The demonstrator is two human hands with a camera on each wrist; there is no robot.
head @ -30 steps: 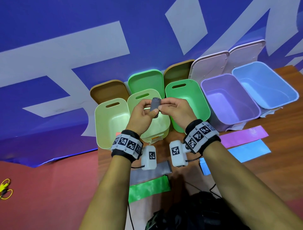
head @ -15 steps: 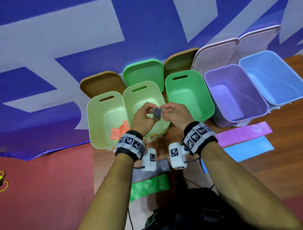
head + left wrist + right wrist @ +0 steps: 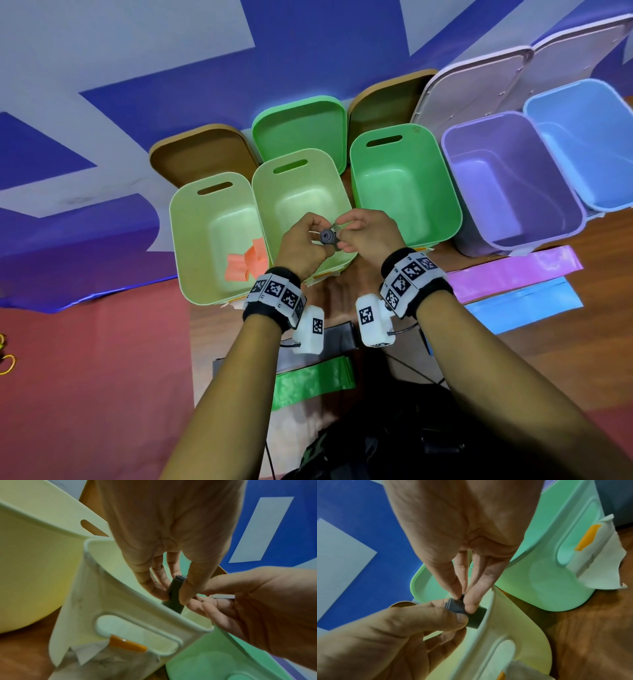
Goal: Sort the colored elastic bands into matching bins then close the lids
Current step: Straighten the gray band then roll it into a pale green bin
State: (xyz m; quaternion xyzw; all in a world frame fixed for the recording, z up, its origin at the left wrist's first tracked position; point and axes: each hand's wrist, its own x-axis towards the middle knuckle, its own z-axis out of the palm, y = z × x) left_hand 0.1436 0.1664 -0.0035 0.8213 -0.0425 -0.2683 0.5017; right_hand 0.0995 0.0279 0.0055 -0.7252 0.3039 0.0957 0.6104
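Left hand [image 3: 301,246], right hand [image 3: 366,236] — pinching rolled grey band [image 3: 328,236], above pale-green bin [image 3: 301,192]

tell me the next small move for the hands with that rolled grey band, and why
Probably let go, dropping it into the bin below. Both the left hand and right hand pinch the tightly rolled dark grey elastic band just above the middle pale green plastic bin, which looks empty; the roll seems finished, with no loose tail showing.

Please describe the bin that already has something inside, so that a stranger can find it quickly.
Five open bins stand in a row at the table's far edge. Take the pale green bin at the left end. It alone holds something, a folded orange band; the others look empty.
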